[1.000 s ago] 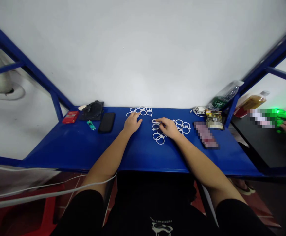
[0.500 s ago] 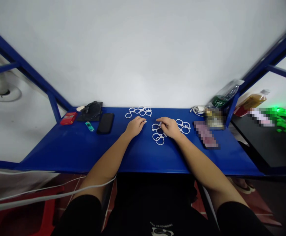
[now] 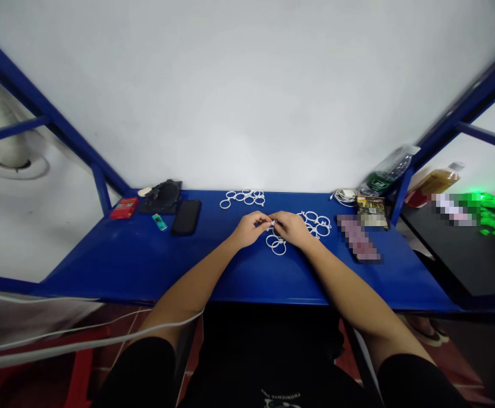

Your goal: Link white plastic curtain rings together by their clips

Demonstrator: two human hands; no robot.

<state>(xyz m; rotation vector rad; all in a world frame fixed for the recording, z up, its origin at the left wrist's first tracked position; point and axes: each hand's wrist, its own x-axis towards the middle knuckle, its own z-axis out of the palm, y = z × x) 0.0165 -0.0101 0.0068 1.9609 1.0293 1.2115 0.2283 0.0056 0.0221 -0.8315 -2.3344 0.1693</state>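
My left hand [image 3: 251, 229] and my right hand [image 3: 292, 229] meet fingertip to fingertip above the blue tabletop. Both are closed in a pinch around a small white plastic piece [image 3: 272, 224], mostly hidden by the fingers. Whether it is joined to a ring, I cannot tell. Just below the fingers lie overlapping white plastic rings [image 3: 278, 253]. More white rings with small eyelets [image 3: 323, 230] spread beside my right hand, partly covered by it. Farther back, near the wall, sits another group of white rings [image 3: 225, 204].
To the left are a black phone [image 3: 186, 217], a teal object [image 3: 159, 221], a red box [image 3: 124, 208] and a black bag [image 3: 162, 195]. At right are a white cable [image 3: 344, 196], a packet [image 3: 372, 212], a blurred pink object [image 3: 358, 238] and a leaning plastic bottle [image 3: 389, 170].
My left hand has moved right, bringing its small white piece to my right hand's fingertips. My right hand stays near the rings, and its fingers have drawn together. The view has shifted slightly.
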